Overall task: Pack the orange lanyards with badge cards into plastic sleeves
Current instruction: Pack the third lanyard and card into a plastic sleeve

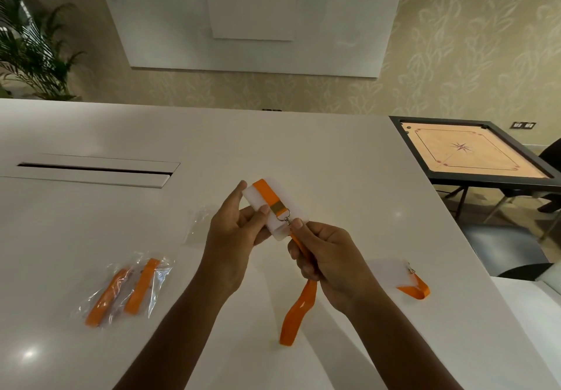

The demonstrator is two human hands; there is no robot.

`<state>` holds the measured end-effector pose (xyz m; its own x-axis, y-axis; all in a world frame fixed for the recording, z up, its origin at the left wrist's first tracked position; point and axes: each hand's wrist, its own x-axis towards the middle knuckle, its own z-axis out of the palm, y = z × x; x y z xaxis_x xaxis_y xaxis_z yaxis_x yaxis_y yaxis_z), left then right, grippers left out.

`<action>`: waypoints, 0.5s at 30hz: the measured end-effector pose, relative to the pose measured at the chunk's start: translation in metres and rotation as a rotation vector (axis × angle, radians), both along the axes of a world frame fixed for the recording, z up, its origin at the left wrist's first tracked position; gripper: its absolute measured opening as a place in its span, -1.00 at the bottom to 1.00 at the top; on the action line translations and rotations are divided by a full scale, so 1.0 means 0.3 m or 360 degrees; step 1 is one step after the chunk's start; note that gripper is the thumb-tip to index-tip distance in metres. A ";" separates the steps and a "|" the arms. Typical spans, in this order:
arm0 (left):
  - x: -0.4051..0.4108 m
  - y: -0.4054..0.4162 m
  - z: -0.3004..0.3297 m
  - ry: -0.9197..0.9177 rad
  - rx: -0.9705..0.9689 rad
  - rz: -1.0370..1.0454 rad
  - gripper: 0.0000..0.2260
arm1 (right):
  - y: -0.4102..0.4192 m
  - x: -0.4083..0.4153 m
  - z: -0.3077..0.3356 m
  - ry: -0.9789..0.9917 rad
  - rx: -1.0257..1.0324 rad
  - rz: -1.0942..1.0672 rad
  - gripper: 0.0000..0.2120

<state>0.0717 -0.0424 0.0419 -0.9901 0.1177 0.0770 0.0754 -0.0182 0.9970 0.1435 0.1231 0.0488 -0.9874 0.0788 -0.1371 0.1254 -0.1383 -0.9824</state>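
Observation:
My left hand (235, 228) holds a white badge card (274, 204) above the table, with the thumb pressing an orange lanyard (299, 307) strap against its face. The strap's metal clip (284, 217) lies on the card. My right hand (326, 256) grips the strap just below the clip, and the rest hangs as a loop to the tabletop. Two packed plastic sleeves (127, 289) with folded orange lanyards lie at the left. A loose card with lanyard (400, 277) lies at the right. An empty clear sleeve (198, 222) lies flat behind my left hand.
The white table (303, 153) has a long cable slot (94, 169) at the back left. Its right edge runs diagonally past the loose card. Beyond it stand a carrom board (473, 153) on a black stand and a dark chair. A plant is at far left.

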 end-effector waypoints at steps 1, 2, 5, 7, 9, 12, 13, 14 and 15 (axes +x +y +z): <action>-0.001 -0.001 0.001 0.0027 0.0001 0.0017 -0.38 | -0.002 0.001 0.000 -0.0005 0.0002 0.0002 -0.64; -0.001 -0.001 0.002 0.0054 0.0003 0.0035 -0.37 | -0.003 0.002 0.001 -0.0019 0.0007 0.0002 -0.65; 0.006 0.001 0.013 0.0163 -0.0050 0.0097 -0.35 | -0.003 0.006 -0.002 -0.0091 0.0003 0.0011 -0.61; 0.013 0.002 0.023 0.0291 -0.0170 0.0155 -0.36 | 0.002 0.009 -0.005 -0.0127 -0.0029 0.0028 -0.58; 0.021 0.002 0.029 0.0438 -0.0346 0.0236 -0.38 | 0.005 0.013 -0.006 -0.0161 -0.0048 0.0045 -0.55; 0.028 0.007 0.025 0.0694 -0.0480 0.0255 -0.44 | 0.005 0.015 -0.004 -0.0193 -0.0043 0.0052 -0.51; 0.029 0.010 0.020 0.0799 -0.0523 0.0239 -0.46 | 0.006 0.016 -0.002 -0.0194 -0.0047 0.0055 -0.49; 0.030 0.011 0.016 0.0892 -0.0572 0.0222 -0.48 | 0.007 0.016 0.002 -0.0194 -0.0060 0.0059 -0.47; 0.030 0.010 0.010 0.0970 -0.0614 0.0192 -0.50 | 0.008 0.017 0.006 -0.0193 -0.0078 0.0067 -0.46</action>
